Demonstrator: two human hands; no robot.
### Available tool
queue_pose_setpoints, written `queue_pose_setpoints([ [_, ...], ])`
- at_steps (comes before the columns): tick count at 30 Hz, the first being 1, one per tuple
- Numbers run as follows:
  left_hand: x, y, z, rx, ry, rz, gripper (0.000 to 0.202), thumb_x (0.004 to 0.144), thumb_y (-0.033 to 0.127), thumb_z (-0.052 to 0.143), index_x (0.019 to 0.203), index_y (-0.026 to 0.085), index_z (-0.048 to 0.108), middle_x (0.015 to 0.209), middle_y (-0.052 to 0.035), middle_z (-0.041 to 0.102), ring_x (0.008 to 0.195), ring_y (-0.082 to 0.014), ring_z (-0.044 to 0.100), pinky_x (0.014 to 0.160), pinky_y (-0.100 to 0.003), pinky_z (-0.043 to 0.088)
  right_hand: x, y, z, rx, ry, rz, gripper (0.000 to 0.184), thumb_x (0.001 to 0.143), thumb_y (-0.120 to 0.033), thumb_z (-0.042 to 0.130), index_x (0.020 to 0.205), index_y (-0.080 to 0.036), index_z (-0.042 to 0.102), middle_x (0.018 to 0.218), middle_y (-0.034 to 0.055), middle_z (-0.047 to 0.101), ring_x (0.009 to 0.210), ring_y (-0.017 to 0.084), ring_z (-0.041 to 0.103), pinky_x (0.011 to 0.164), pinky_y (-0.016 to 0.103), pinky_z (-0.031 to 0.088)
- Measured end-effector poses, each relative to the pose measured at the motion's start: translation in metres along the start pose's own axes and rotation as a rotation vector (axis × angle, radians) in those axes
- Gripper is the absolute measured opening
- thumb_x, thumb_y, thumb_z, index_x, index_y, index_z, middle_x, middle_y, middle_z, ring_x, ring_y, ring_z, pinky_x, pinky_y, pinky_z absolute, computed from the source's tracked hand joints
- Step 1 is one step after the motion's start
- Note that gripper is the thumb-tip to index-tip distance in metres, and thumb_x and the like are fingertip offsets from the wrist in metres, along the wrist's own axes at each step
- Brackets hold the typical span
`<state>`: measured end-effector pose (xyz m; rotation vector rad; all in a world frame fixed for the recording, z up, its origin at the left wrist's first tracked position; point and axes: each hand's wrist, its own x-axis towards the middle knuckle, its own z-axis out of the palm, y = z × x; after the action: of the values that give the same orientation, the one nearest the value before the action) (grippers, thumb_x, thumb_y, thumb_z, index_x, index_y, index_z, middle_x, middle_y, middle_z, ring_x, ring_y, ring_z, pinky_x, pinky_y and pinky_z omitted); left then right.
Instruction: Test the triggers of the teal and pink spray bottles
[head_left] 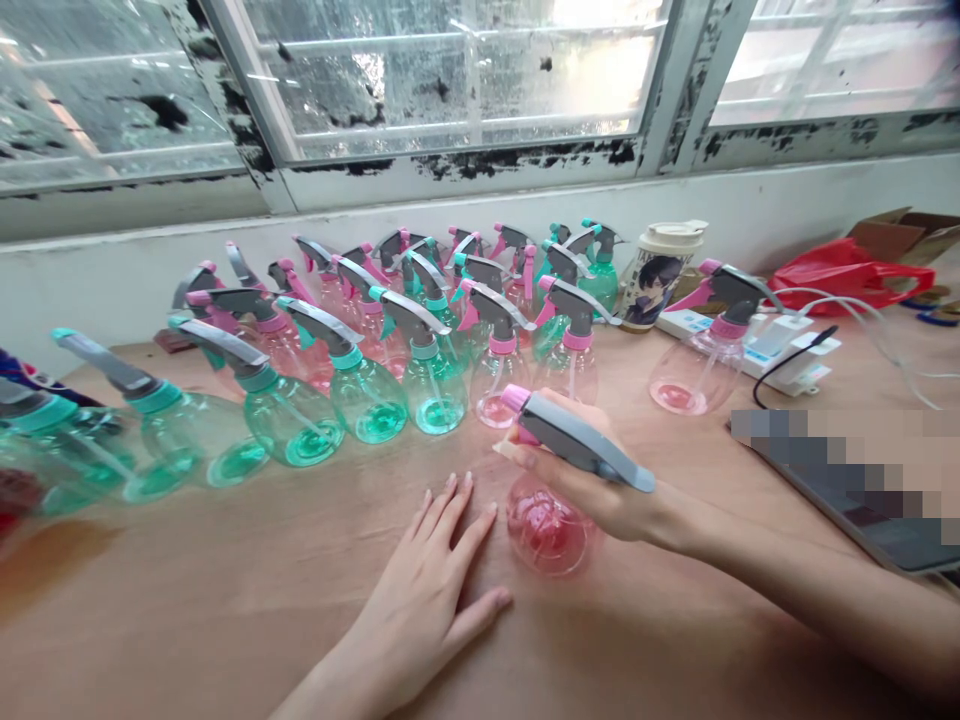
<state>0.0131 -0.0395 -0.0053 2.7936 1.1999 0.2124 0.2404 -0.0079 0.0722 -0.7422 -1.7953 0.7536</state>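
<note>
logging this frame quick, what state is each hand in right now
Left hand: open, laid palm down on the table, holding nothing.
Right hand: closed, holding a pink spray bottle near its top.

A rounded, translucent pink spray bottle [551, 535] is topped by a grey head [574, 437] with a pink nozzle [516, 398] directed leftward. It is gripped just under the head by the right hand [592, 485]; whether the table [285, 570] is touched cannot be told.

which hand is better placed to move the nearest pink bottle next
Likely the right hand: it grips the pink bottle just under the spray head, whereas the left hand rests spread on the table, holding nothing.
</note>
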Motion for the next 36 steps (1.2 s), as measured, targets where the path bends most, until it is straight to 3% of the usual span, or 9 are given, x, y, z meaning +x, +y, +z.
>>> queue_pose_setpoints([
  [3,-0.0004,-0.0001,0.0009,0.001,0.002,0.003,0.067,0.098,0.058,0.046,0.152,0.02,0.035,0.162,-0.0144,0.015,0.146,-0.0377,0.021,0.112,-0.06,0.029,-0.0009,0.0032,0.0005,0.044,-0.005,0.018,0.01,0.088,-0.023,0.064,0.09,-0.019,0.055,0.078,-0.0031,0.058,0.063,0.01,0.054,0.059,0.024,0.043],
  [5,-0.0007,-0.0002,0.0012,0.003,0.003,0.004,0.067,0.098,0.058,0.047,0.152,0.02,0.035,0.162,-0.0144,0.015,0.146,-0.0383,0.022,0.112,-0.061,0.029,-0.0022,0.0052,0.0011,0.07,0.0,0.023,0.015,0.087,-0.025,0.065,0.098,-0.019,0.056,0.083,-0.0017,0.061,0.066,0.011,0.056,0.062,0.026,0.045],
  [14,-0.0011,-0.0009,0.0009,-0.019,0.027,0.007,0.066,0.097,0.057,0.049,0.152,0.022,0.035,0.162,-0.0121,0.016,0.145,-0.038,0.024,0.113,-0.06,0.029,-0.0028,0.0046,0.0012,0.024,0.001,-0.001,0.022,0.089,-0.026,0.061,0.109,-0.02,0.057,0.086,0.0007,0.061,0.076,0.016,0.059,0.076,0.033,0.051],
  [28,0.0,-0.0003,-0.0003,0.022,-0.007,0.01,0.067,0.099,0.058,0.046,0.153,0.02,0.034,0.162,-0.0161,0.015,0.145,-0.0384,0.022,0.111,-0.061,0.03,-0.003,0.0034,0.0008,0.075,-0.002,0.023,0.012,0.088,-0.023,0.062,0.099,-0.019,0.059,0.093,0.0034,0.066,0.085,0.018,0.066,0.078,0.033,0.053],
  [36,-0.0007,-0.0006,0.0001,-0.003,0.008,0.006,0.066,0.098,0.057,0.048,0.151,0.021,0.036,0.162,-0.0142,0.017,0.145,-0.0386,0.024,0.112,-0.059,0.03,0.0018,-0.0003,0.0003,0.039,-0.035,0.071,0.013,0.086,-0.027,0.066,0.084,-0.019,0.055,0.077,-0.0027,0.056,0.066,0.011,0.055,0.064,0.027,0.047],
])
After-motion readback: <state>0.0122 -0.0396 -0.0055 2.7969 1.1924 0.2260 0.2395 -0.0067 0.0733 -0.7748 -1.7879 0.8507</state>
